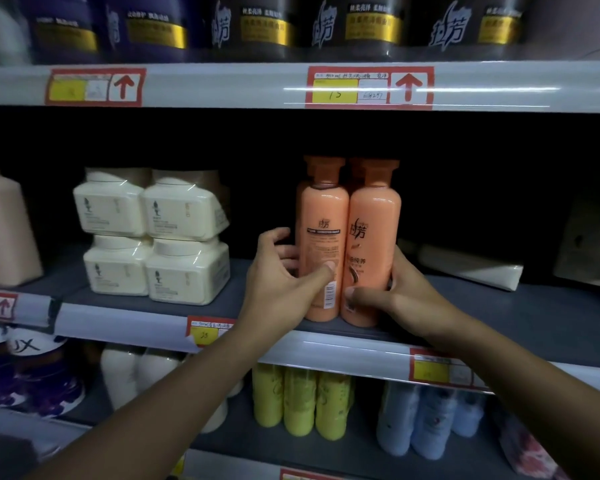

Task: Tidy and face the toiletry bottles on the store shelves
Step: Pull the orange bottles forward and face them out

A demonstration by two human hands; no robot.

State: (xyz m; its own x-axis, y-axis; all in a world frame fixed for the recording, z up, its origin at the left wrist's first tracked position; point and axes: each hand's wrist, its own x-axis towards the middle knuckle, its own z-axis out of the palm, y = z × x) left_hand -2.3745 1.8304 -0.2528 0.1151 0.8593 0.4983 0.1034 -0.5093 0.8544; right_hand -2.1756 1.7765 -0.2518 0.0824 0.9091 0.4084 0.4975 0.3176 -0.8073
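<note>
Two orange bottles stand upright side by side at the front edge of the middle shelf [499, 317]. The left orange bottle [321, 223] shows its back label with a barcode; my left hand [284, 275] grips it, thumb across its front and fingers round its left side. The right orange bottle [373, 233] shows its front logo; my right hand [395, 292] holds its lower part, thumb in front, fingers behind. More orange bottles stand behind these two, mostly hidden.
Cream square jars [153, 237] are stacked two high at the left. A white tube [471, 268] lies on its side at the right. Dark jars [257, 26] fill the top shelf; yellow bottles [298, 400] and pale blue bottles [426, 420] stand below.
</note>
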